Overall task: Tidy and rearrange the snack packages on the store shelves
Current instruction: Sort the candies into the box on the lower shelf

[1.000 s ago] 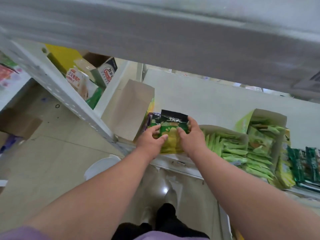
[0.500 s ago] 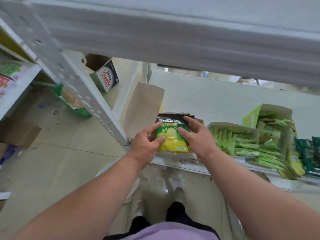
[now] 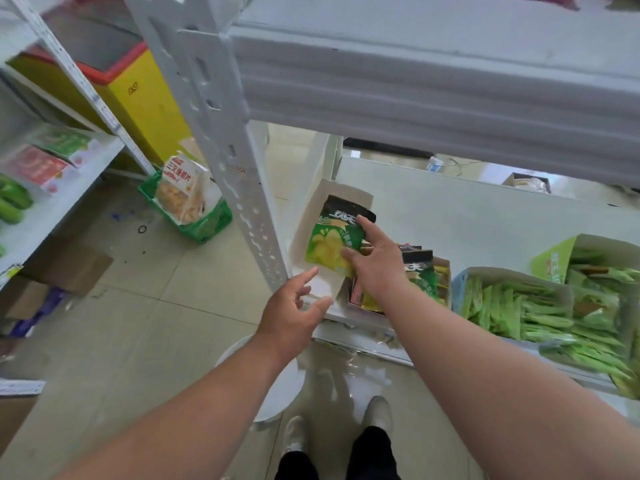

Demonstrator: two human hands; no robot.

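My right hand (image 3: 375,258) pinches a green and black snack packet (image 3: 334,237) and holds it up against the raised cardboard flap (image 3: 317,271) of a display box (image 3: 441,268). More packets of the same kind (image 3: 417,271) stand in that box on the white shelf (image 3: 467,213). My left hand (image 3: 292,313) hovers just below the flap with its fingers spread and holds nothing.
A white perforated upright (image 3: 221,133) stands left of the box. Two boxes of light green packets (image 3: 526,306) fill the shelf to the right. A green basket (image 3: 207,220) with bagged snacks sits on the floor, and a white stool (image 3: 280,386) stands below my arms.
My left hand has let go of the packet and dropped back. My right hand alone has lifted the packet up and left, out of the box. The view has swung left.
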